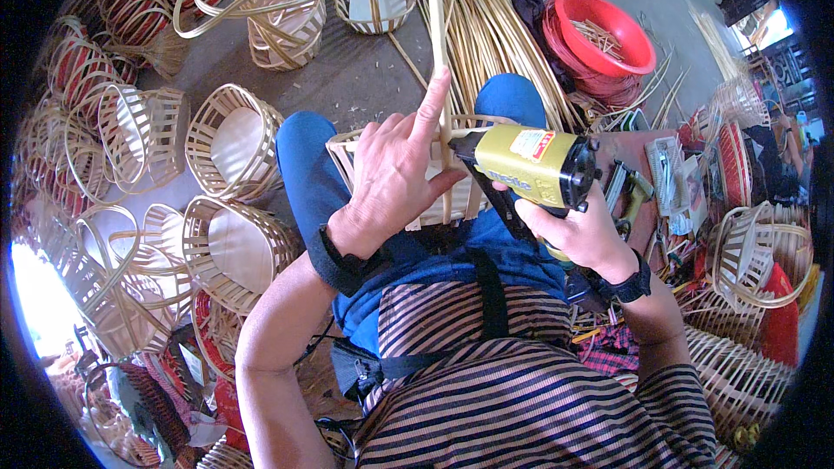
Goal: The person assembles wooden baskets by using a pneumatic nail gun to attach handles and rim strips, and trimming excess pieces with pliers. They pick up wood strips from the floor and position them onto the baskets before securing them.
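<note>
My left hand [391, 174] presses a long pale bamboo strip [437, 9] against the side of a woven basket [350, 146] between my knees, index finger along the strip and thumb against it. My right hand [569, 234] grips a gold-coloured pneumatic nail gun [530, 174], whose black nose touches or sits very close to the strip just right of my left thumb. The basket is largely hidden behind both hands and the tool.
Several finished baskets [234, 256] stand at my left and ahead. Long loose strips [486, 43] lie beyond my knees, beside a red plastic basin [612, 13]. At my right are a tool-laden pink surface [647, 143] and more baskets [756, 252].
</note>
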`<action>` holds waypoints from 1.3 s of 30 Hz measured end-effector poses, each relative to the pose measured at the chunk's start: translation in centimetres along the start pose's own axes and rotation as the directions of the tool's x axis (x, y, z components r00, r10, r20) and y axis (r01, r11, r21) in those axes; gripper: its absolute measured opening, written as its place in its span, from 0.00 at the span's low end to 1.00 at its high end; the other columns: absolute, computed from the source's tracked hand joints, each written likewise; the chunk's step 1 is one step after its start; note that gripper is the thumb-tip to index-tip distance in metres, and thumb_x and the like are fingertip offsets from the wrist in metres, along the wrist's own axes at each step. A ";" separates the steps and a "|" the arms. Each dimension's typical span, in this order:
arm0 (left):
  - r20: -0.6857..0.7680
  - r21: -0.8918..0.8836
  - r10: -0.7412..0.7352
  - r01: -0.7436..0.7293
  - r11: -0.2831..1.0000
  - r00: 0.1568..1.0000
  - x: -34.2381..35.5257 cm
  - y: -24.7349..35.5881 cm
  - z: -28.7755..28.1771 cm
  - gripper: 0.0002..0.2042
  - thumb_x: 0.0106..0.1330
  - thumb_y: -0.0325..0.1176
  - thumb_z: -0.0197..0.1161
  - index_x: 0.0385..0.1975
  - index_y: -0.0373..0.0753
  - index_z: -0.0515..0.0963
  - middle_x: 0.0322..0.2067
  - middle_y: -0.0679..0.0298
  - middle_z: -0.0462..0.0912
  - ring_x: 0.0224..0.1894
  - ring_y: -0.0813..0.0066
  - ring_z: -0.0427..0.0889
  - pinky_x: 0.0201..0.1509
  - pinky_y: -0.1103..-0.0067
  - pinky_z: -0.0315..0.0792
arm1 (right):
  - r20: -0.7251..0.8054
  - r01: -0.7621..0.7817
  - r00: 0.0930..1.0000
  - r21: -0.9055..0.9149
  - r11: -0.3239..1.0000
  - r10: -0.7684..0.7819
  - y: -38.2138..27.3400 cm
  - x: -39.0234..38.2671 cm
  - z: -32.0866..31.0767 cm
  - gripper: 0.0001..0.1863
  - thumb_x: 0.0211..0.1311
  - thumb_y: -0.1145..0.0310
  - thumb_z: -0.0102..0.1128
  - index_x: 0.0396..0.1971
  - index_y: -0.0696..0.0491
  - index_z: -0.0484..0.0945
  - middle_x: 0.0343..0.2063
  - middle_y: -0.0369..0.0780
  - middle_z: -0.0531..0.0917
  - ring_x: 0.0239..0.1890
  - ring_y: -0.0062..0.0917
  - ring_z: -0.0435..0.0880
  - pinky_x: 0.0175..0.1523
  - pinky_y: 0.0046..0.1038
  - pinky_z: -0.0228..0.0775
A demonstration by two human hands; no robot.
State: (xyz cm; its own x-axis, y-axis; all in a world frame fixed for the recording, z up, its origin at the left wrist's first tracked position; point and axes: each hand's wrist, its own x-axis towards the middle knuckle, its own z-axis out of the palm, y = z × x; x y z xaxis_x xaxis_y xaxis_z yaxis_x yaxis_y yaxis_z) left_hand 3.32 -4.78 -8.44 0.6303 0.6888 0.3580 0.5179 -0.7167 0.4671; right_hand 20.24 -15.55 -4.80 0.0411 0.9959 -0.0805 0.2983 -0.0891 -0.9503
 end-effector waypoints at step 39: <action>0.085 -0.782 -0.450 0.339 0.523 0.889 11.6 -2.1 -5.3 0.15 0.57 0.42 0.50 0.33 0.35 0.64 0.24 0.65 0.69 0.28 0.79 0.71 0.29 0.85 0.69 | -0.930 -0.942 0.336 -0.331 0.058 0.149 24.8 -13.4 -9.8 0.36 0.39 0.68 0.58 0.50 0.55 0.52 0.49 0.48 0.56 0.48 0.42 0.61 0.47 0.35 0.60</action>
State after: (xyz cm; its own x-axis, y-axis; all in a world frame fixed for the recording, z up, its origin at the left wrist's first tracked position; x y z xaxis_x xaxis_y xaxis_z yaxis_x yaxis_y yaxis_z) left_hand 6.51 5.28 -0.94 0.3763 0.9257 0.0398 0.0325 -0.0562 0.9979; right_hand 36.44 -31.21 -24.39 0.9450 0.3077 0.1105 0.2946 -0.9480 0.1204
